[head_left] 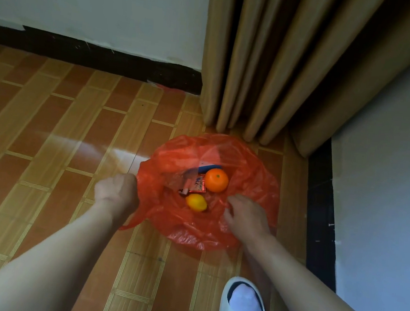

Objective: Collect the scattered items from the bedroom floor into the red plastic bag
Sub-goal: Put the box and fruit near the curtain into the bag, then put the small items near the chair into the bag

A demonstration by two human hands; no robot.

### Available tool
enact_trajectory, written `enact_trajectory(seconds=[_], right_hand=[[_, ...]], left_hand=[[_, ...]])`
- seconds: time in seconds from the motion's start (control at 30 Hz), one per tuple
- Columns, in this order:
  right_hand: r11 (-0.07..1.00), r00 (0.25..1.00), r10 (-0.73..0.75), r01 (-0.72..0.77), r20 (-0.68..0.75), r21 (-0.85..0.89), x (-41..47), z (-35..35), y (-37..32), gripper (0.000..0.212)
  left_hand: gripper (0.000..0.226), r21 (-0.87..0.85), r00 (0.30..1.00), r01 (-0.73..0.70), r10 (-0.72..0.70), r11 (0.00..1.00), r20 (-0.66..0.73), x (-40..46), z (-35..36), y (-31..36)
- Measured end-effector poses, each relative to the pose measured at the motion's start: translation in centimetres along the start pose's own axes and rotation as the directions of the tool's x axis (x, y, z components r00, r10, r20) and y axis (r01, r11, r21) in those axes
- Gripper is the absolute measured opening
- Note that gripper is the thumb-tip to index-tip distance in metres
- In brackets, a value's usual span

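Slippered foot (pixel 245 310) nearest. Beyond it the hands flank the red plastic bag (pixel 245 170) on the floor (pixel 47 137): left hand (pixel 117 191) grips its left rim, right hand (pixel 245 217) rests loosely spread on its right side. Orange (pixel 216 180), lemon (pixel 196 202) and packet (pixel 198 184) lie between, slightly ahead.

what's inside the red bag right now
Inside the red plastic bag lie an orange, a smaller yellow fruit, a red snack packet and part of a blue-and-white item. Anything beneath them or under the bag's folds is hidden.
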State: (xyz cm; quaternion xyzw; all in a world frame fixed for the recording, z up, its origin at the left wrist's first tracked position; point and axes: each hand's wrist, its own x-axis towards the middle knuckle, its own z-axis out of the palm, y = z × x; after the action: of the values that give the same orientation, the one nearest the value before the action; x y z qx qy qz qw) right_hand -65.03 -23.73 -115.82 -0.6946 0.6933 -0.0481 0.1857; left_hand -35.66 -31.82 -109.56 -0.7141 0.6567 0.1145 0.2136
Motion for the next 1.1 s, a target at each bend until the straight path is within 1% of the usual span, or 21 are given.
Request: enact_trajectory(seconds=[0.1,0.23,0.3,0.4,0.47,0.53,0.63,0.73,0.87,1.1], right_hand=[[0.992,0.993,0.034,-0.019,-0.114,0.128,1.0,-1.9,-1.0,0.012],[0.966,0.964,0.086,-0.018,-0.252,0.260,2.4,-5.4,-2.5,0.008],[0.947,0.945,0.119,-0.016,-0.305,0.320,3.2,-7.2,-3.1,0.005],[0.928,0.926,0.147,-0.008,-0.347,0.371,4.3,-10.0,-4.2,0.006],[0.909,0.927,0.163,-0.008,-0.337,0.417,4.6,-12.1,-5.2,0.008],[0.883,0.930,0.183,-0.014,-0.318,0.468,4.1,-14.7,-6.3,0.007],[0.867,0.942,0.182,-0.018,-0.283,0.499,2.5,-19.6,-8.1,0.006],[0.852,0.948,0.219,-0.070,-0.232,0.518,0.8,-24.9,-9.9,0.007],[0.827,0.940,0.277,-0.127,-0.200,0.548,-2.0,-32.0,-12.9,0.008],[0.823,0.945,0.271,-0.129,-0.183,0.553,-6.3,-44.6,-19.0,0.010]], left_hand=[[0.008,-0.109,0.996,-0.029,0.021,0.994,-0.081,0.3,-1.8,1.0],[0.003,-0.262,0.973,-0.126,0.068,0.957,-0.219,0.1,-5.2,3.8],[0.009,-0.310,0.955,-0.171,0.079,0.935,-0.286,-0.5,-6.9,4.9],[0.020,-0.392,0.934,-0.181,0.034,0.902,-0.355,-2.0,-9.2,5.5],[0.022,-0.444,0.935,-0.171,0.003,0.880,-0.355,-3.3,-10.6,5.3],[0.023,-0.484,0.949,-0.148,-0.013,0.862,-0.314,-5.1,-12.4,4.6],[0.020,-0.527,0.965,-0.110,-0.038,0.843,-0.261,-7.9,-16.1,3.1],[0.018,-0.560,0.970,-0.101,-0.044,0.822,-0.239,-11.4,-20.5,1.8],[0.015,-0.587,0.973,-0.072,-0.073,0.807,-0.219,-16.3,-26.8,0.0],[0.014,-0.593,0.974,-0.036,-0.104,0.804,-0.200,-24.0,-37.8,-4.0]])
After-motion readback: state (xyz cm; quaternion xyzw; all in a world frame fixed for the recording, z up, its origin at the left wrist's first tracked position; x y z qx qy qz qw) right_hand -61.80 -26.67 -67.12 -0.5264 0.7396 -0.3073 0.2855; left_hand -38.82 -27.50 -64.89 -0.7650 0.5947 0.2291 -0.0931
